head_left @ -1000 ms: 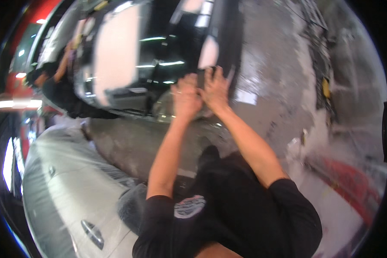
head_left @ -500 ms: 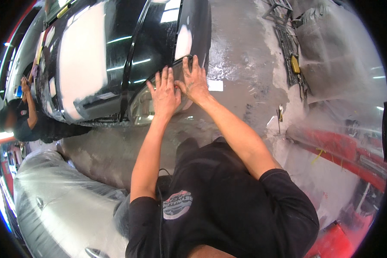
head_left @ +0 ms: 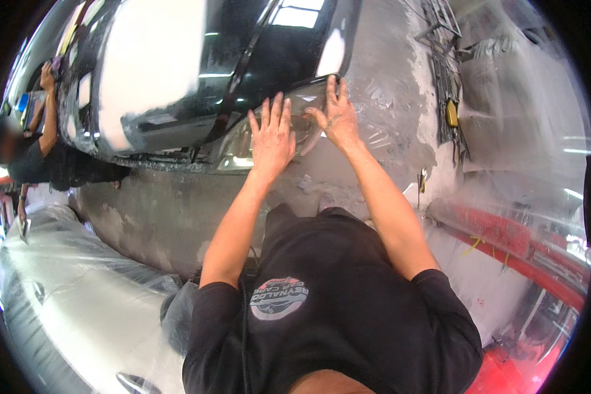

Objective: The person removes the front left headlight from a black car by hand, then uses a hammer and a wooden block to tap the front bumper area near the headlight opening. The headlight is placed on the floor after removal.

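Observation:
In front of me is a black car point(head_left: 240, 92) with whitish filler or primer patches; the largest white patch point(head_left: 152, 59) covers part of its left portion. Both hands reach to a clear headlight point(head_left: 243, 146) at the car's near corner. My left hand point(head_left: 272, 138) lies flat with fingers spread, over the headlight's upper edge by the black panel. At the headlight's right end is my right hand point(head_left: 338, 117), fingers stretched and thumb apart, its fingertips near a smaller white patch point(head_left: 331, 54). Neither hand grips anything.
A co-worker point(head_left: 29, 144) in dark clothes reaches to the car's far left side. Behind at lower left stands a silver car under plastic film point(head_left: 79, 282). On the right are plastic sheeting point(head_left: 505, 111), a red beam point(head_left: 519, 253) and a black metal frame point(head_left: 443, 72) on the grey floor.
The view has shifted, so the car and headlight sit farther right. My hands have moved apart; the right thumb no longer meets the left hand. The co-worker's arm is raised higher.

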A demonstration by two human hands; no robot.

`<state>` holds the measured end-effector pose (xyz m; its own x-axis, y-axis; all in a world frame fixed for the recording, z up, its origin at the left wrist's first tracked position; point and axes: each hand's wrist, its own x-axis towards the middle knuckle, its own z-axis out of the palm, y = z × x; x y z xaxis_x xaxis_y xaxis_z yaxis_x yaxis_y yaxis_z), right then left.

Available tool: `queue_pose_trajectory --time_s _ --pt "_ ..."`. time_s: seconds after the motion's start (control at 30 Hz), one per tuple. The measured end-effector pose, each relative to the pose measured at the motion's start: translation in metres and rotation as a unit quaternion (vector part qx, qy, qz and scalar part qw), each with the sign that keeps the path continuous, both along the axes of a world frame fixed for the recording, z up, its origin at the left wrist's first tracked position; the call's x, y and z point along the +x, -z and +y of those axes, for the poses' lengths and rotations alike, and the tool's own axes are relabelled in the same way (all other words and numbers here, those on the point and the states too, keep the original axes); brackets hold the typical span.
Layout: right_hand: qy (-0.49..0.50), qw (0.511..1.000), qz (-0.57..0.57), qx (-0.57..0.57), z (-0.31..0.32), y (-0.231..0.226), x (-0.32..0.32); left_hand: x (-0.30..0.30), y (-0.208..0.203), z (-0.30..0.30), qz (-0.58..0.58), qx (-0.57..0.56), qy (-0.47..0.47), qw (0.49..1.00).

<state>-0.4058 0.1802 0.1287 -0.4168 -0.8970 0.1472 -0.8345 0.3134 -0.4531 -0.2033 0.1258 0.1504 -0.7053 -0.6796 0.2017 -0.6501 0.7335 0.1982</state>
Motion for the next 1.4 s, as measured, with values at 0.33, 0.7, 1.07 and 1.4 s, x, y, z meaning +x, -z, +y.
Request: queue_pose_trajectory --time_s 0.33,0.7,1.07,1.4 --pt "-0.001 1.000 -0.016 -0.004 0.000 0.009 -0.001 0.155 0.081 0.033 0.147 0.169 -0.182 0.957" --pt "-0.009 0.999 -0.024 -0.035 0.000 -0.001 0.005 0.240 0.178 0.091 0.023 0.502 -0.205 0.840" --pt "-0.008 0.999 -0.018 -0.034 0.003 -0.009 0.010 0.183 0.092 0.036 0.326 0.333 -0.290 0.836" --pt "-0.014 0.998 -0.017 -0.051 0.000 0.004 0.000 0.173 0.078 -0.010 0.256 0.262 -0.301 0.881"
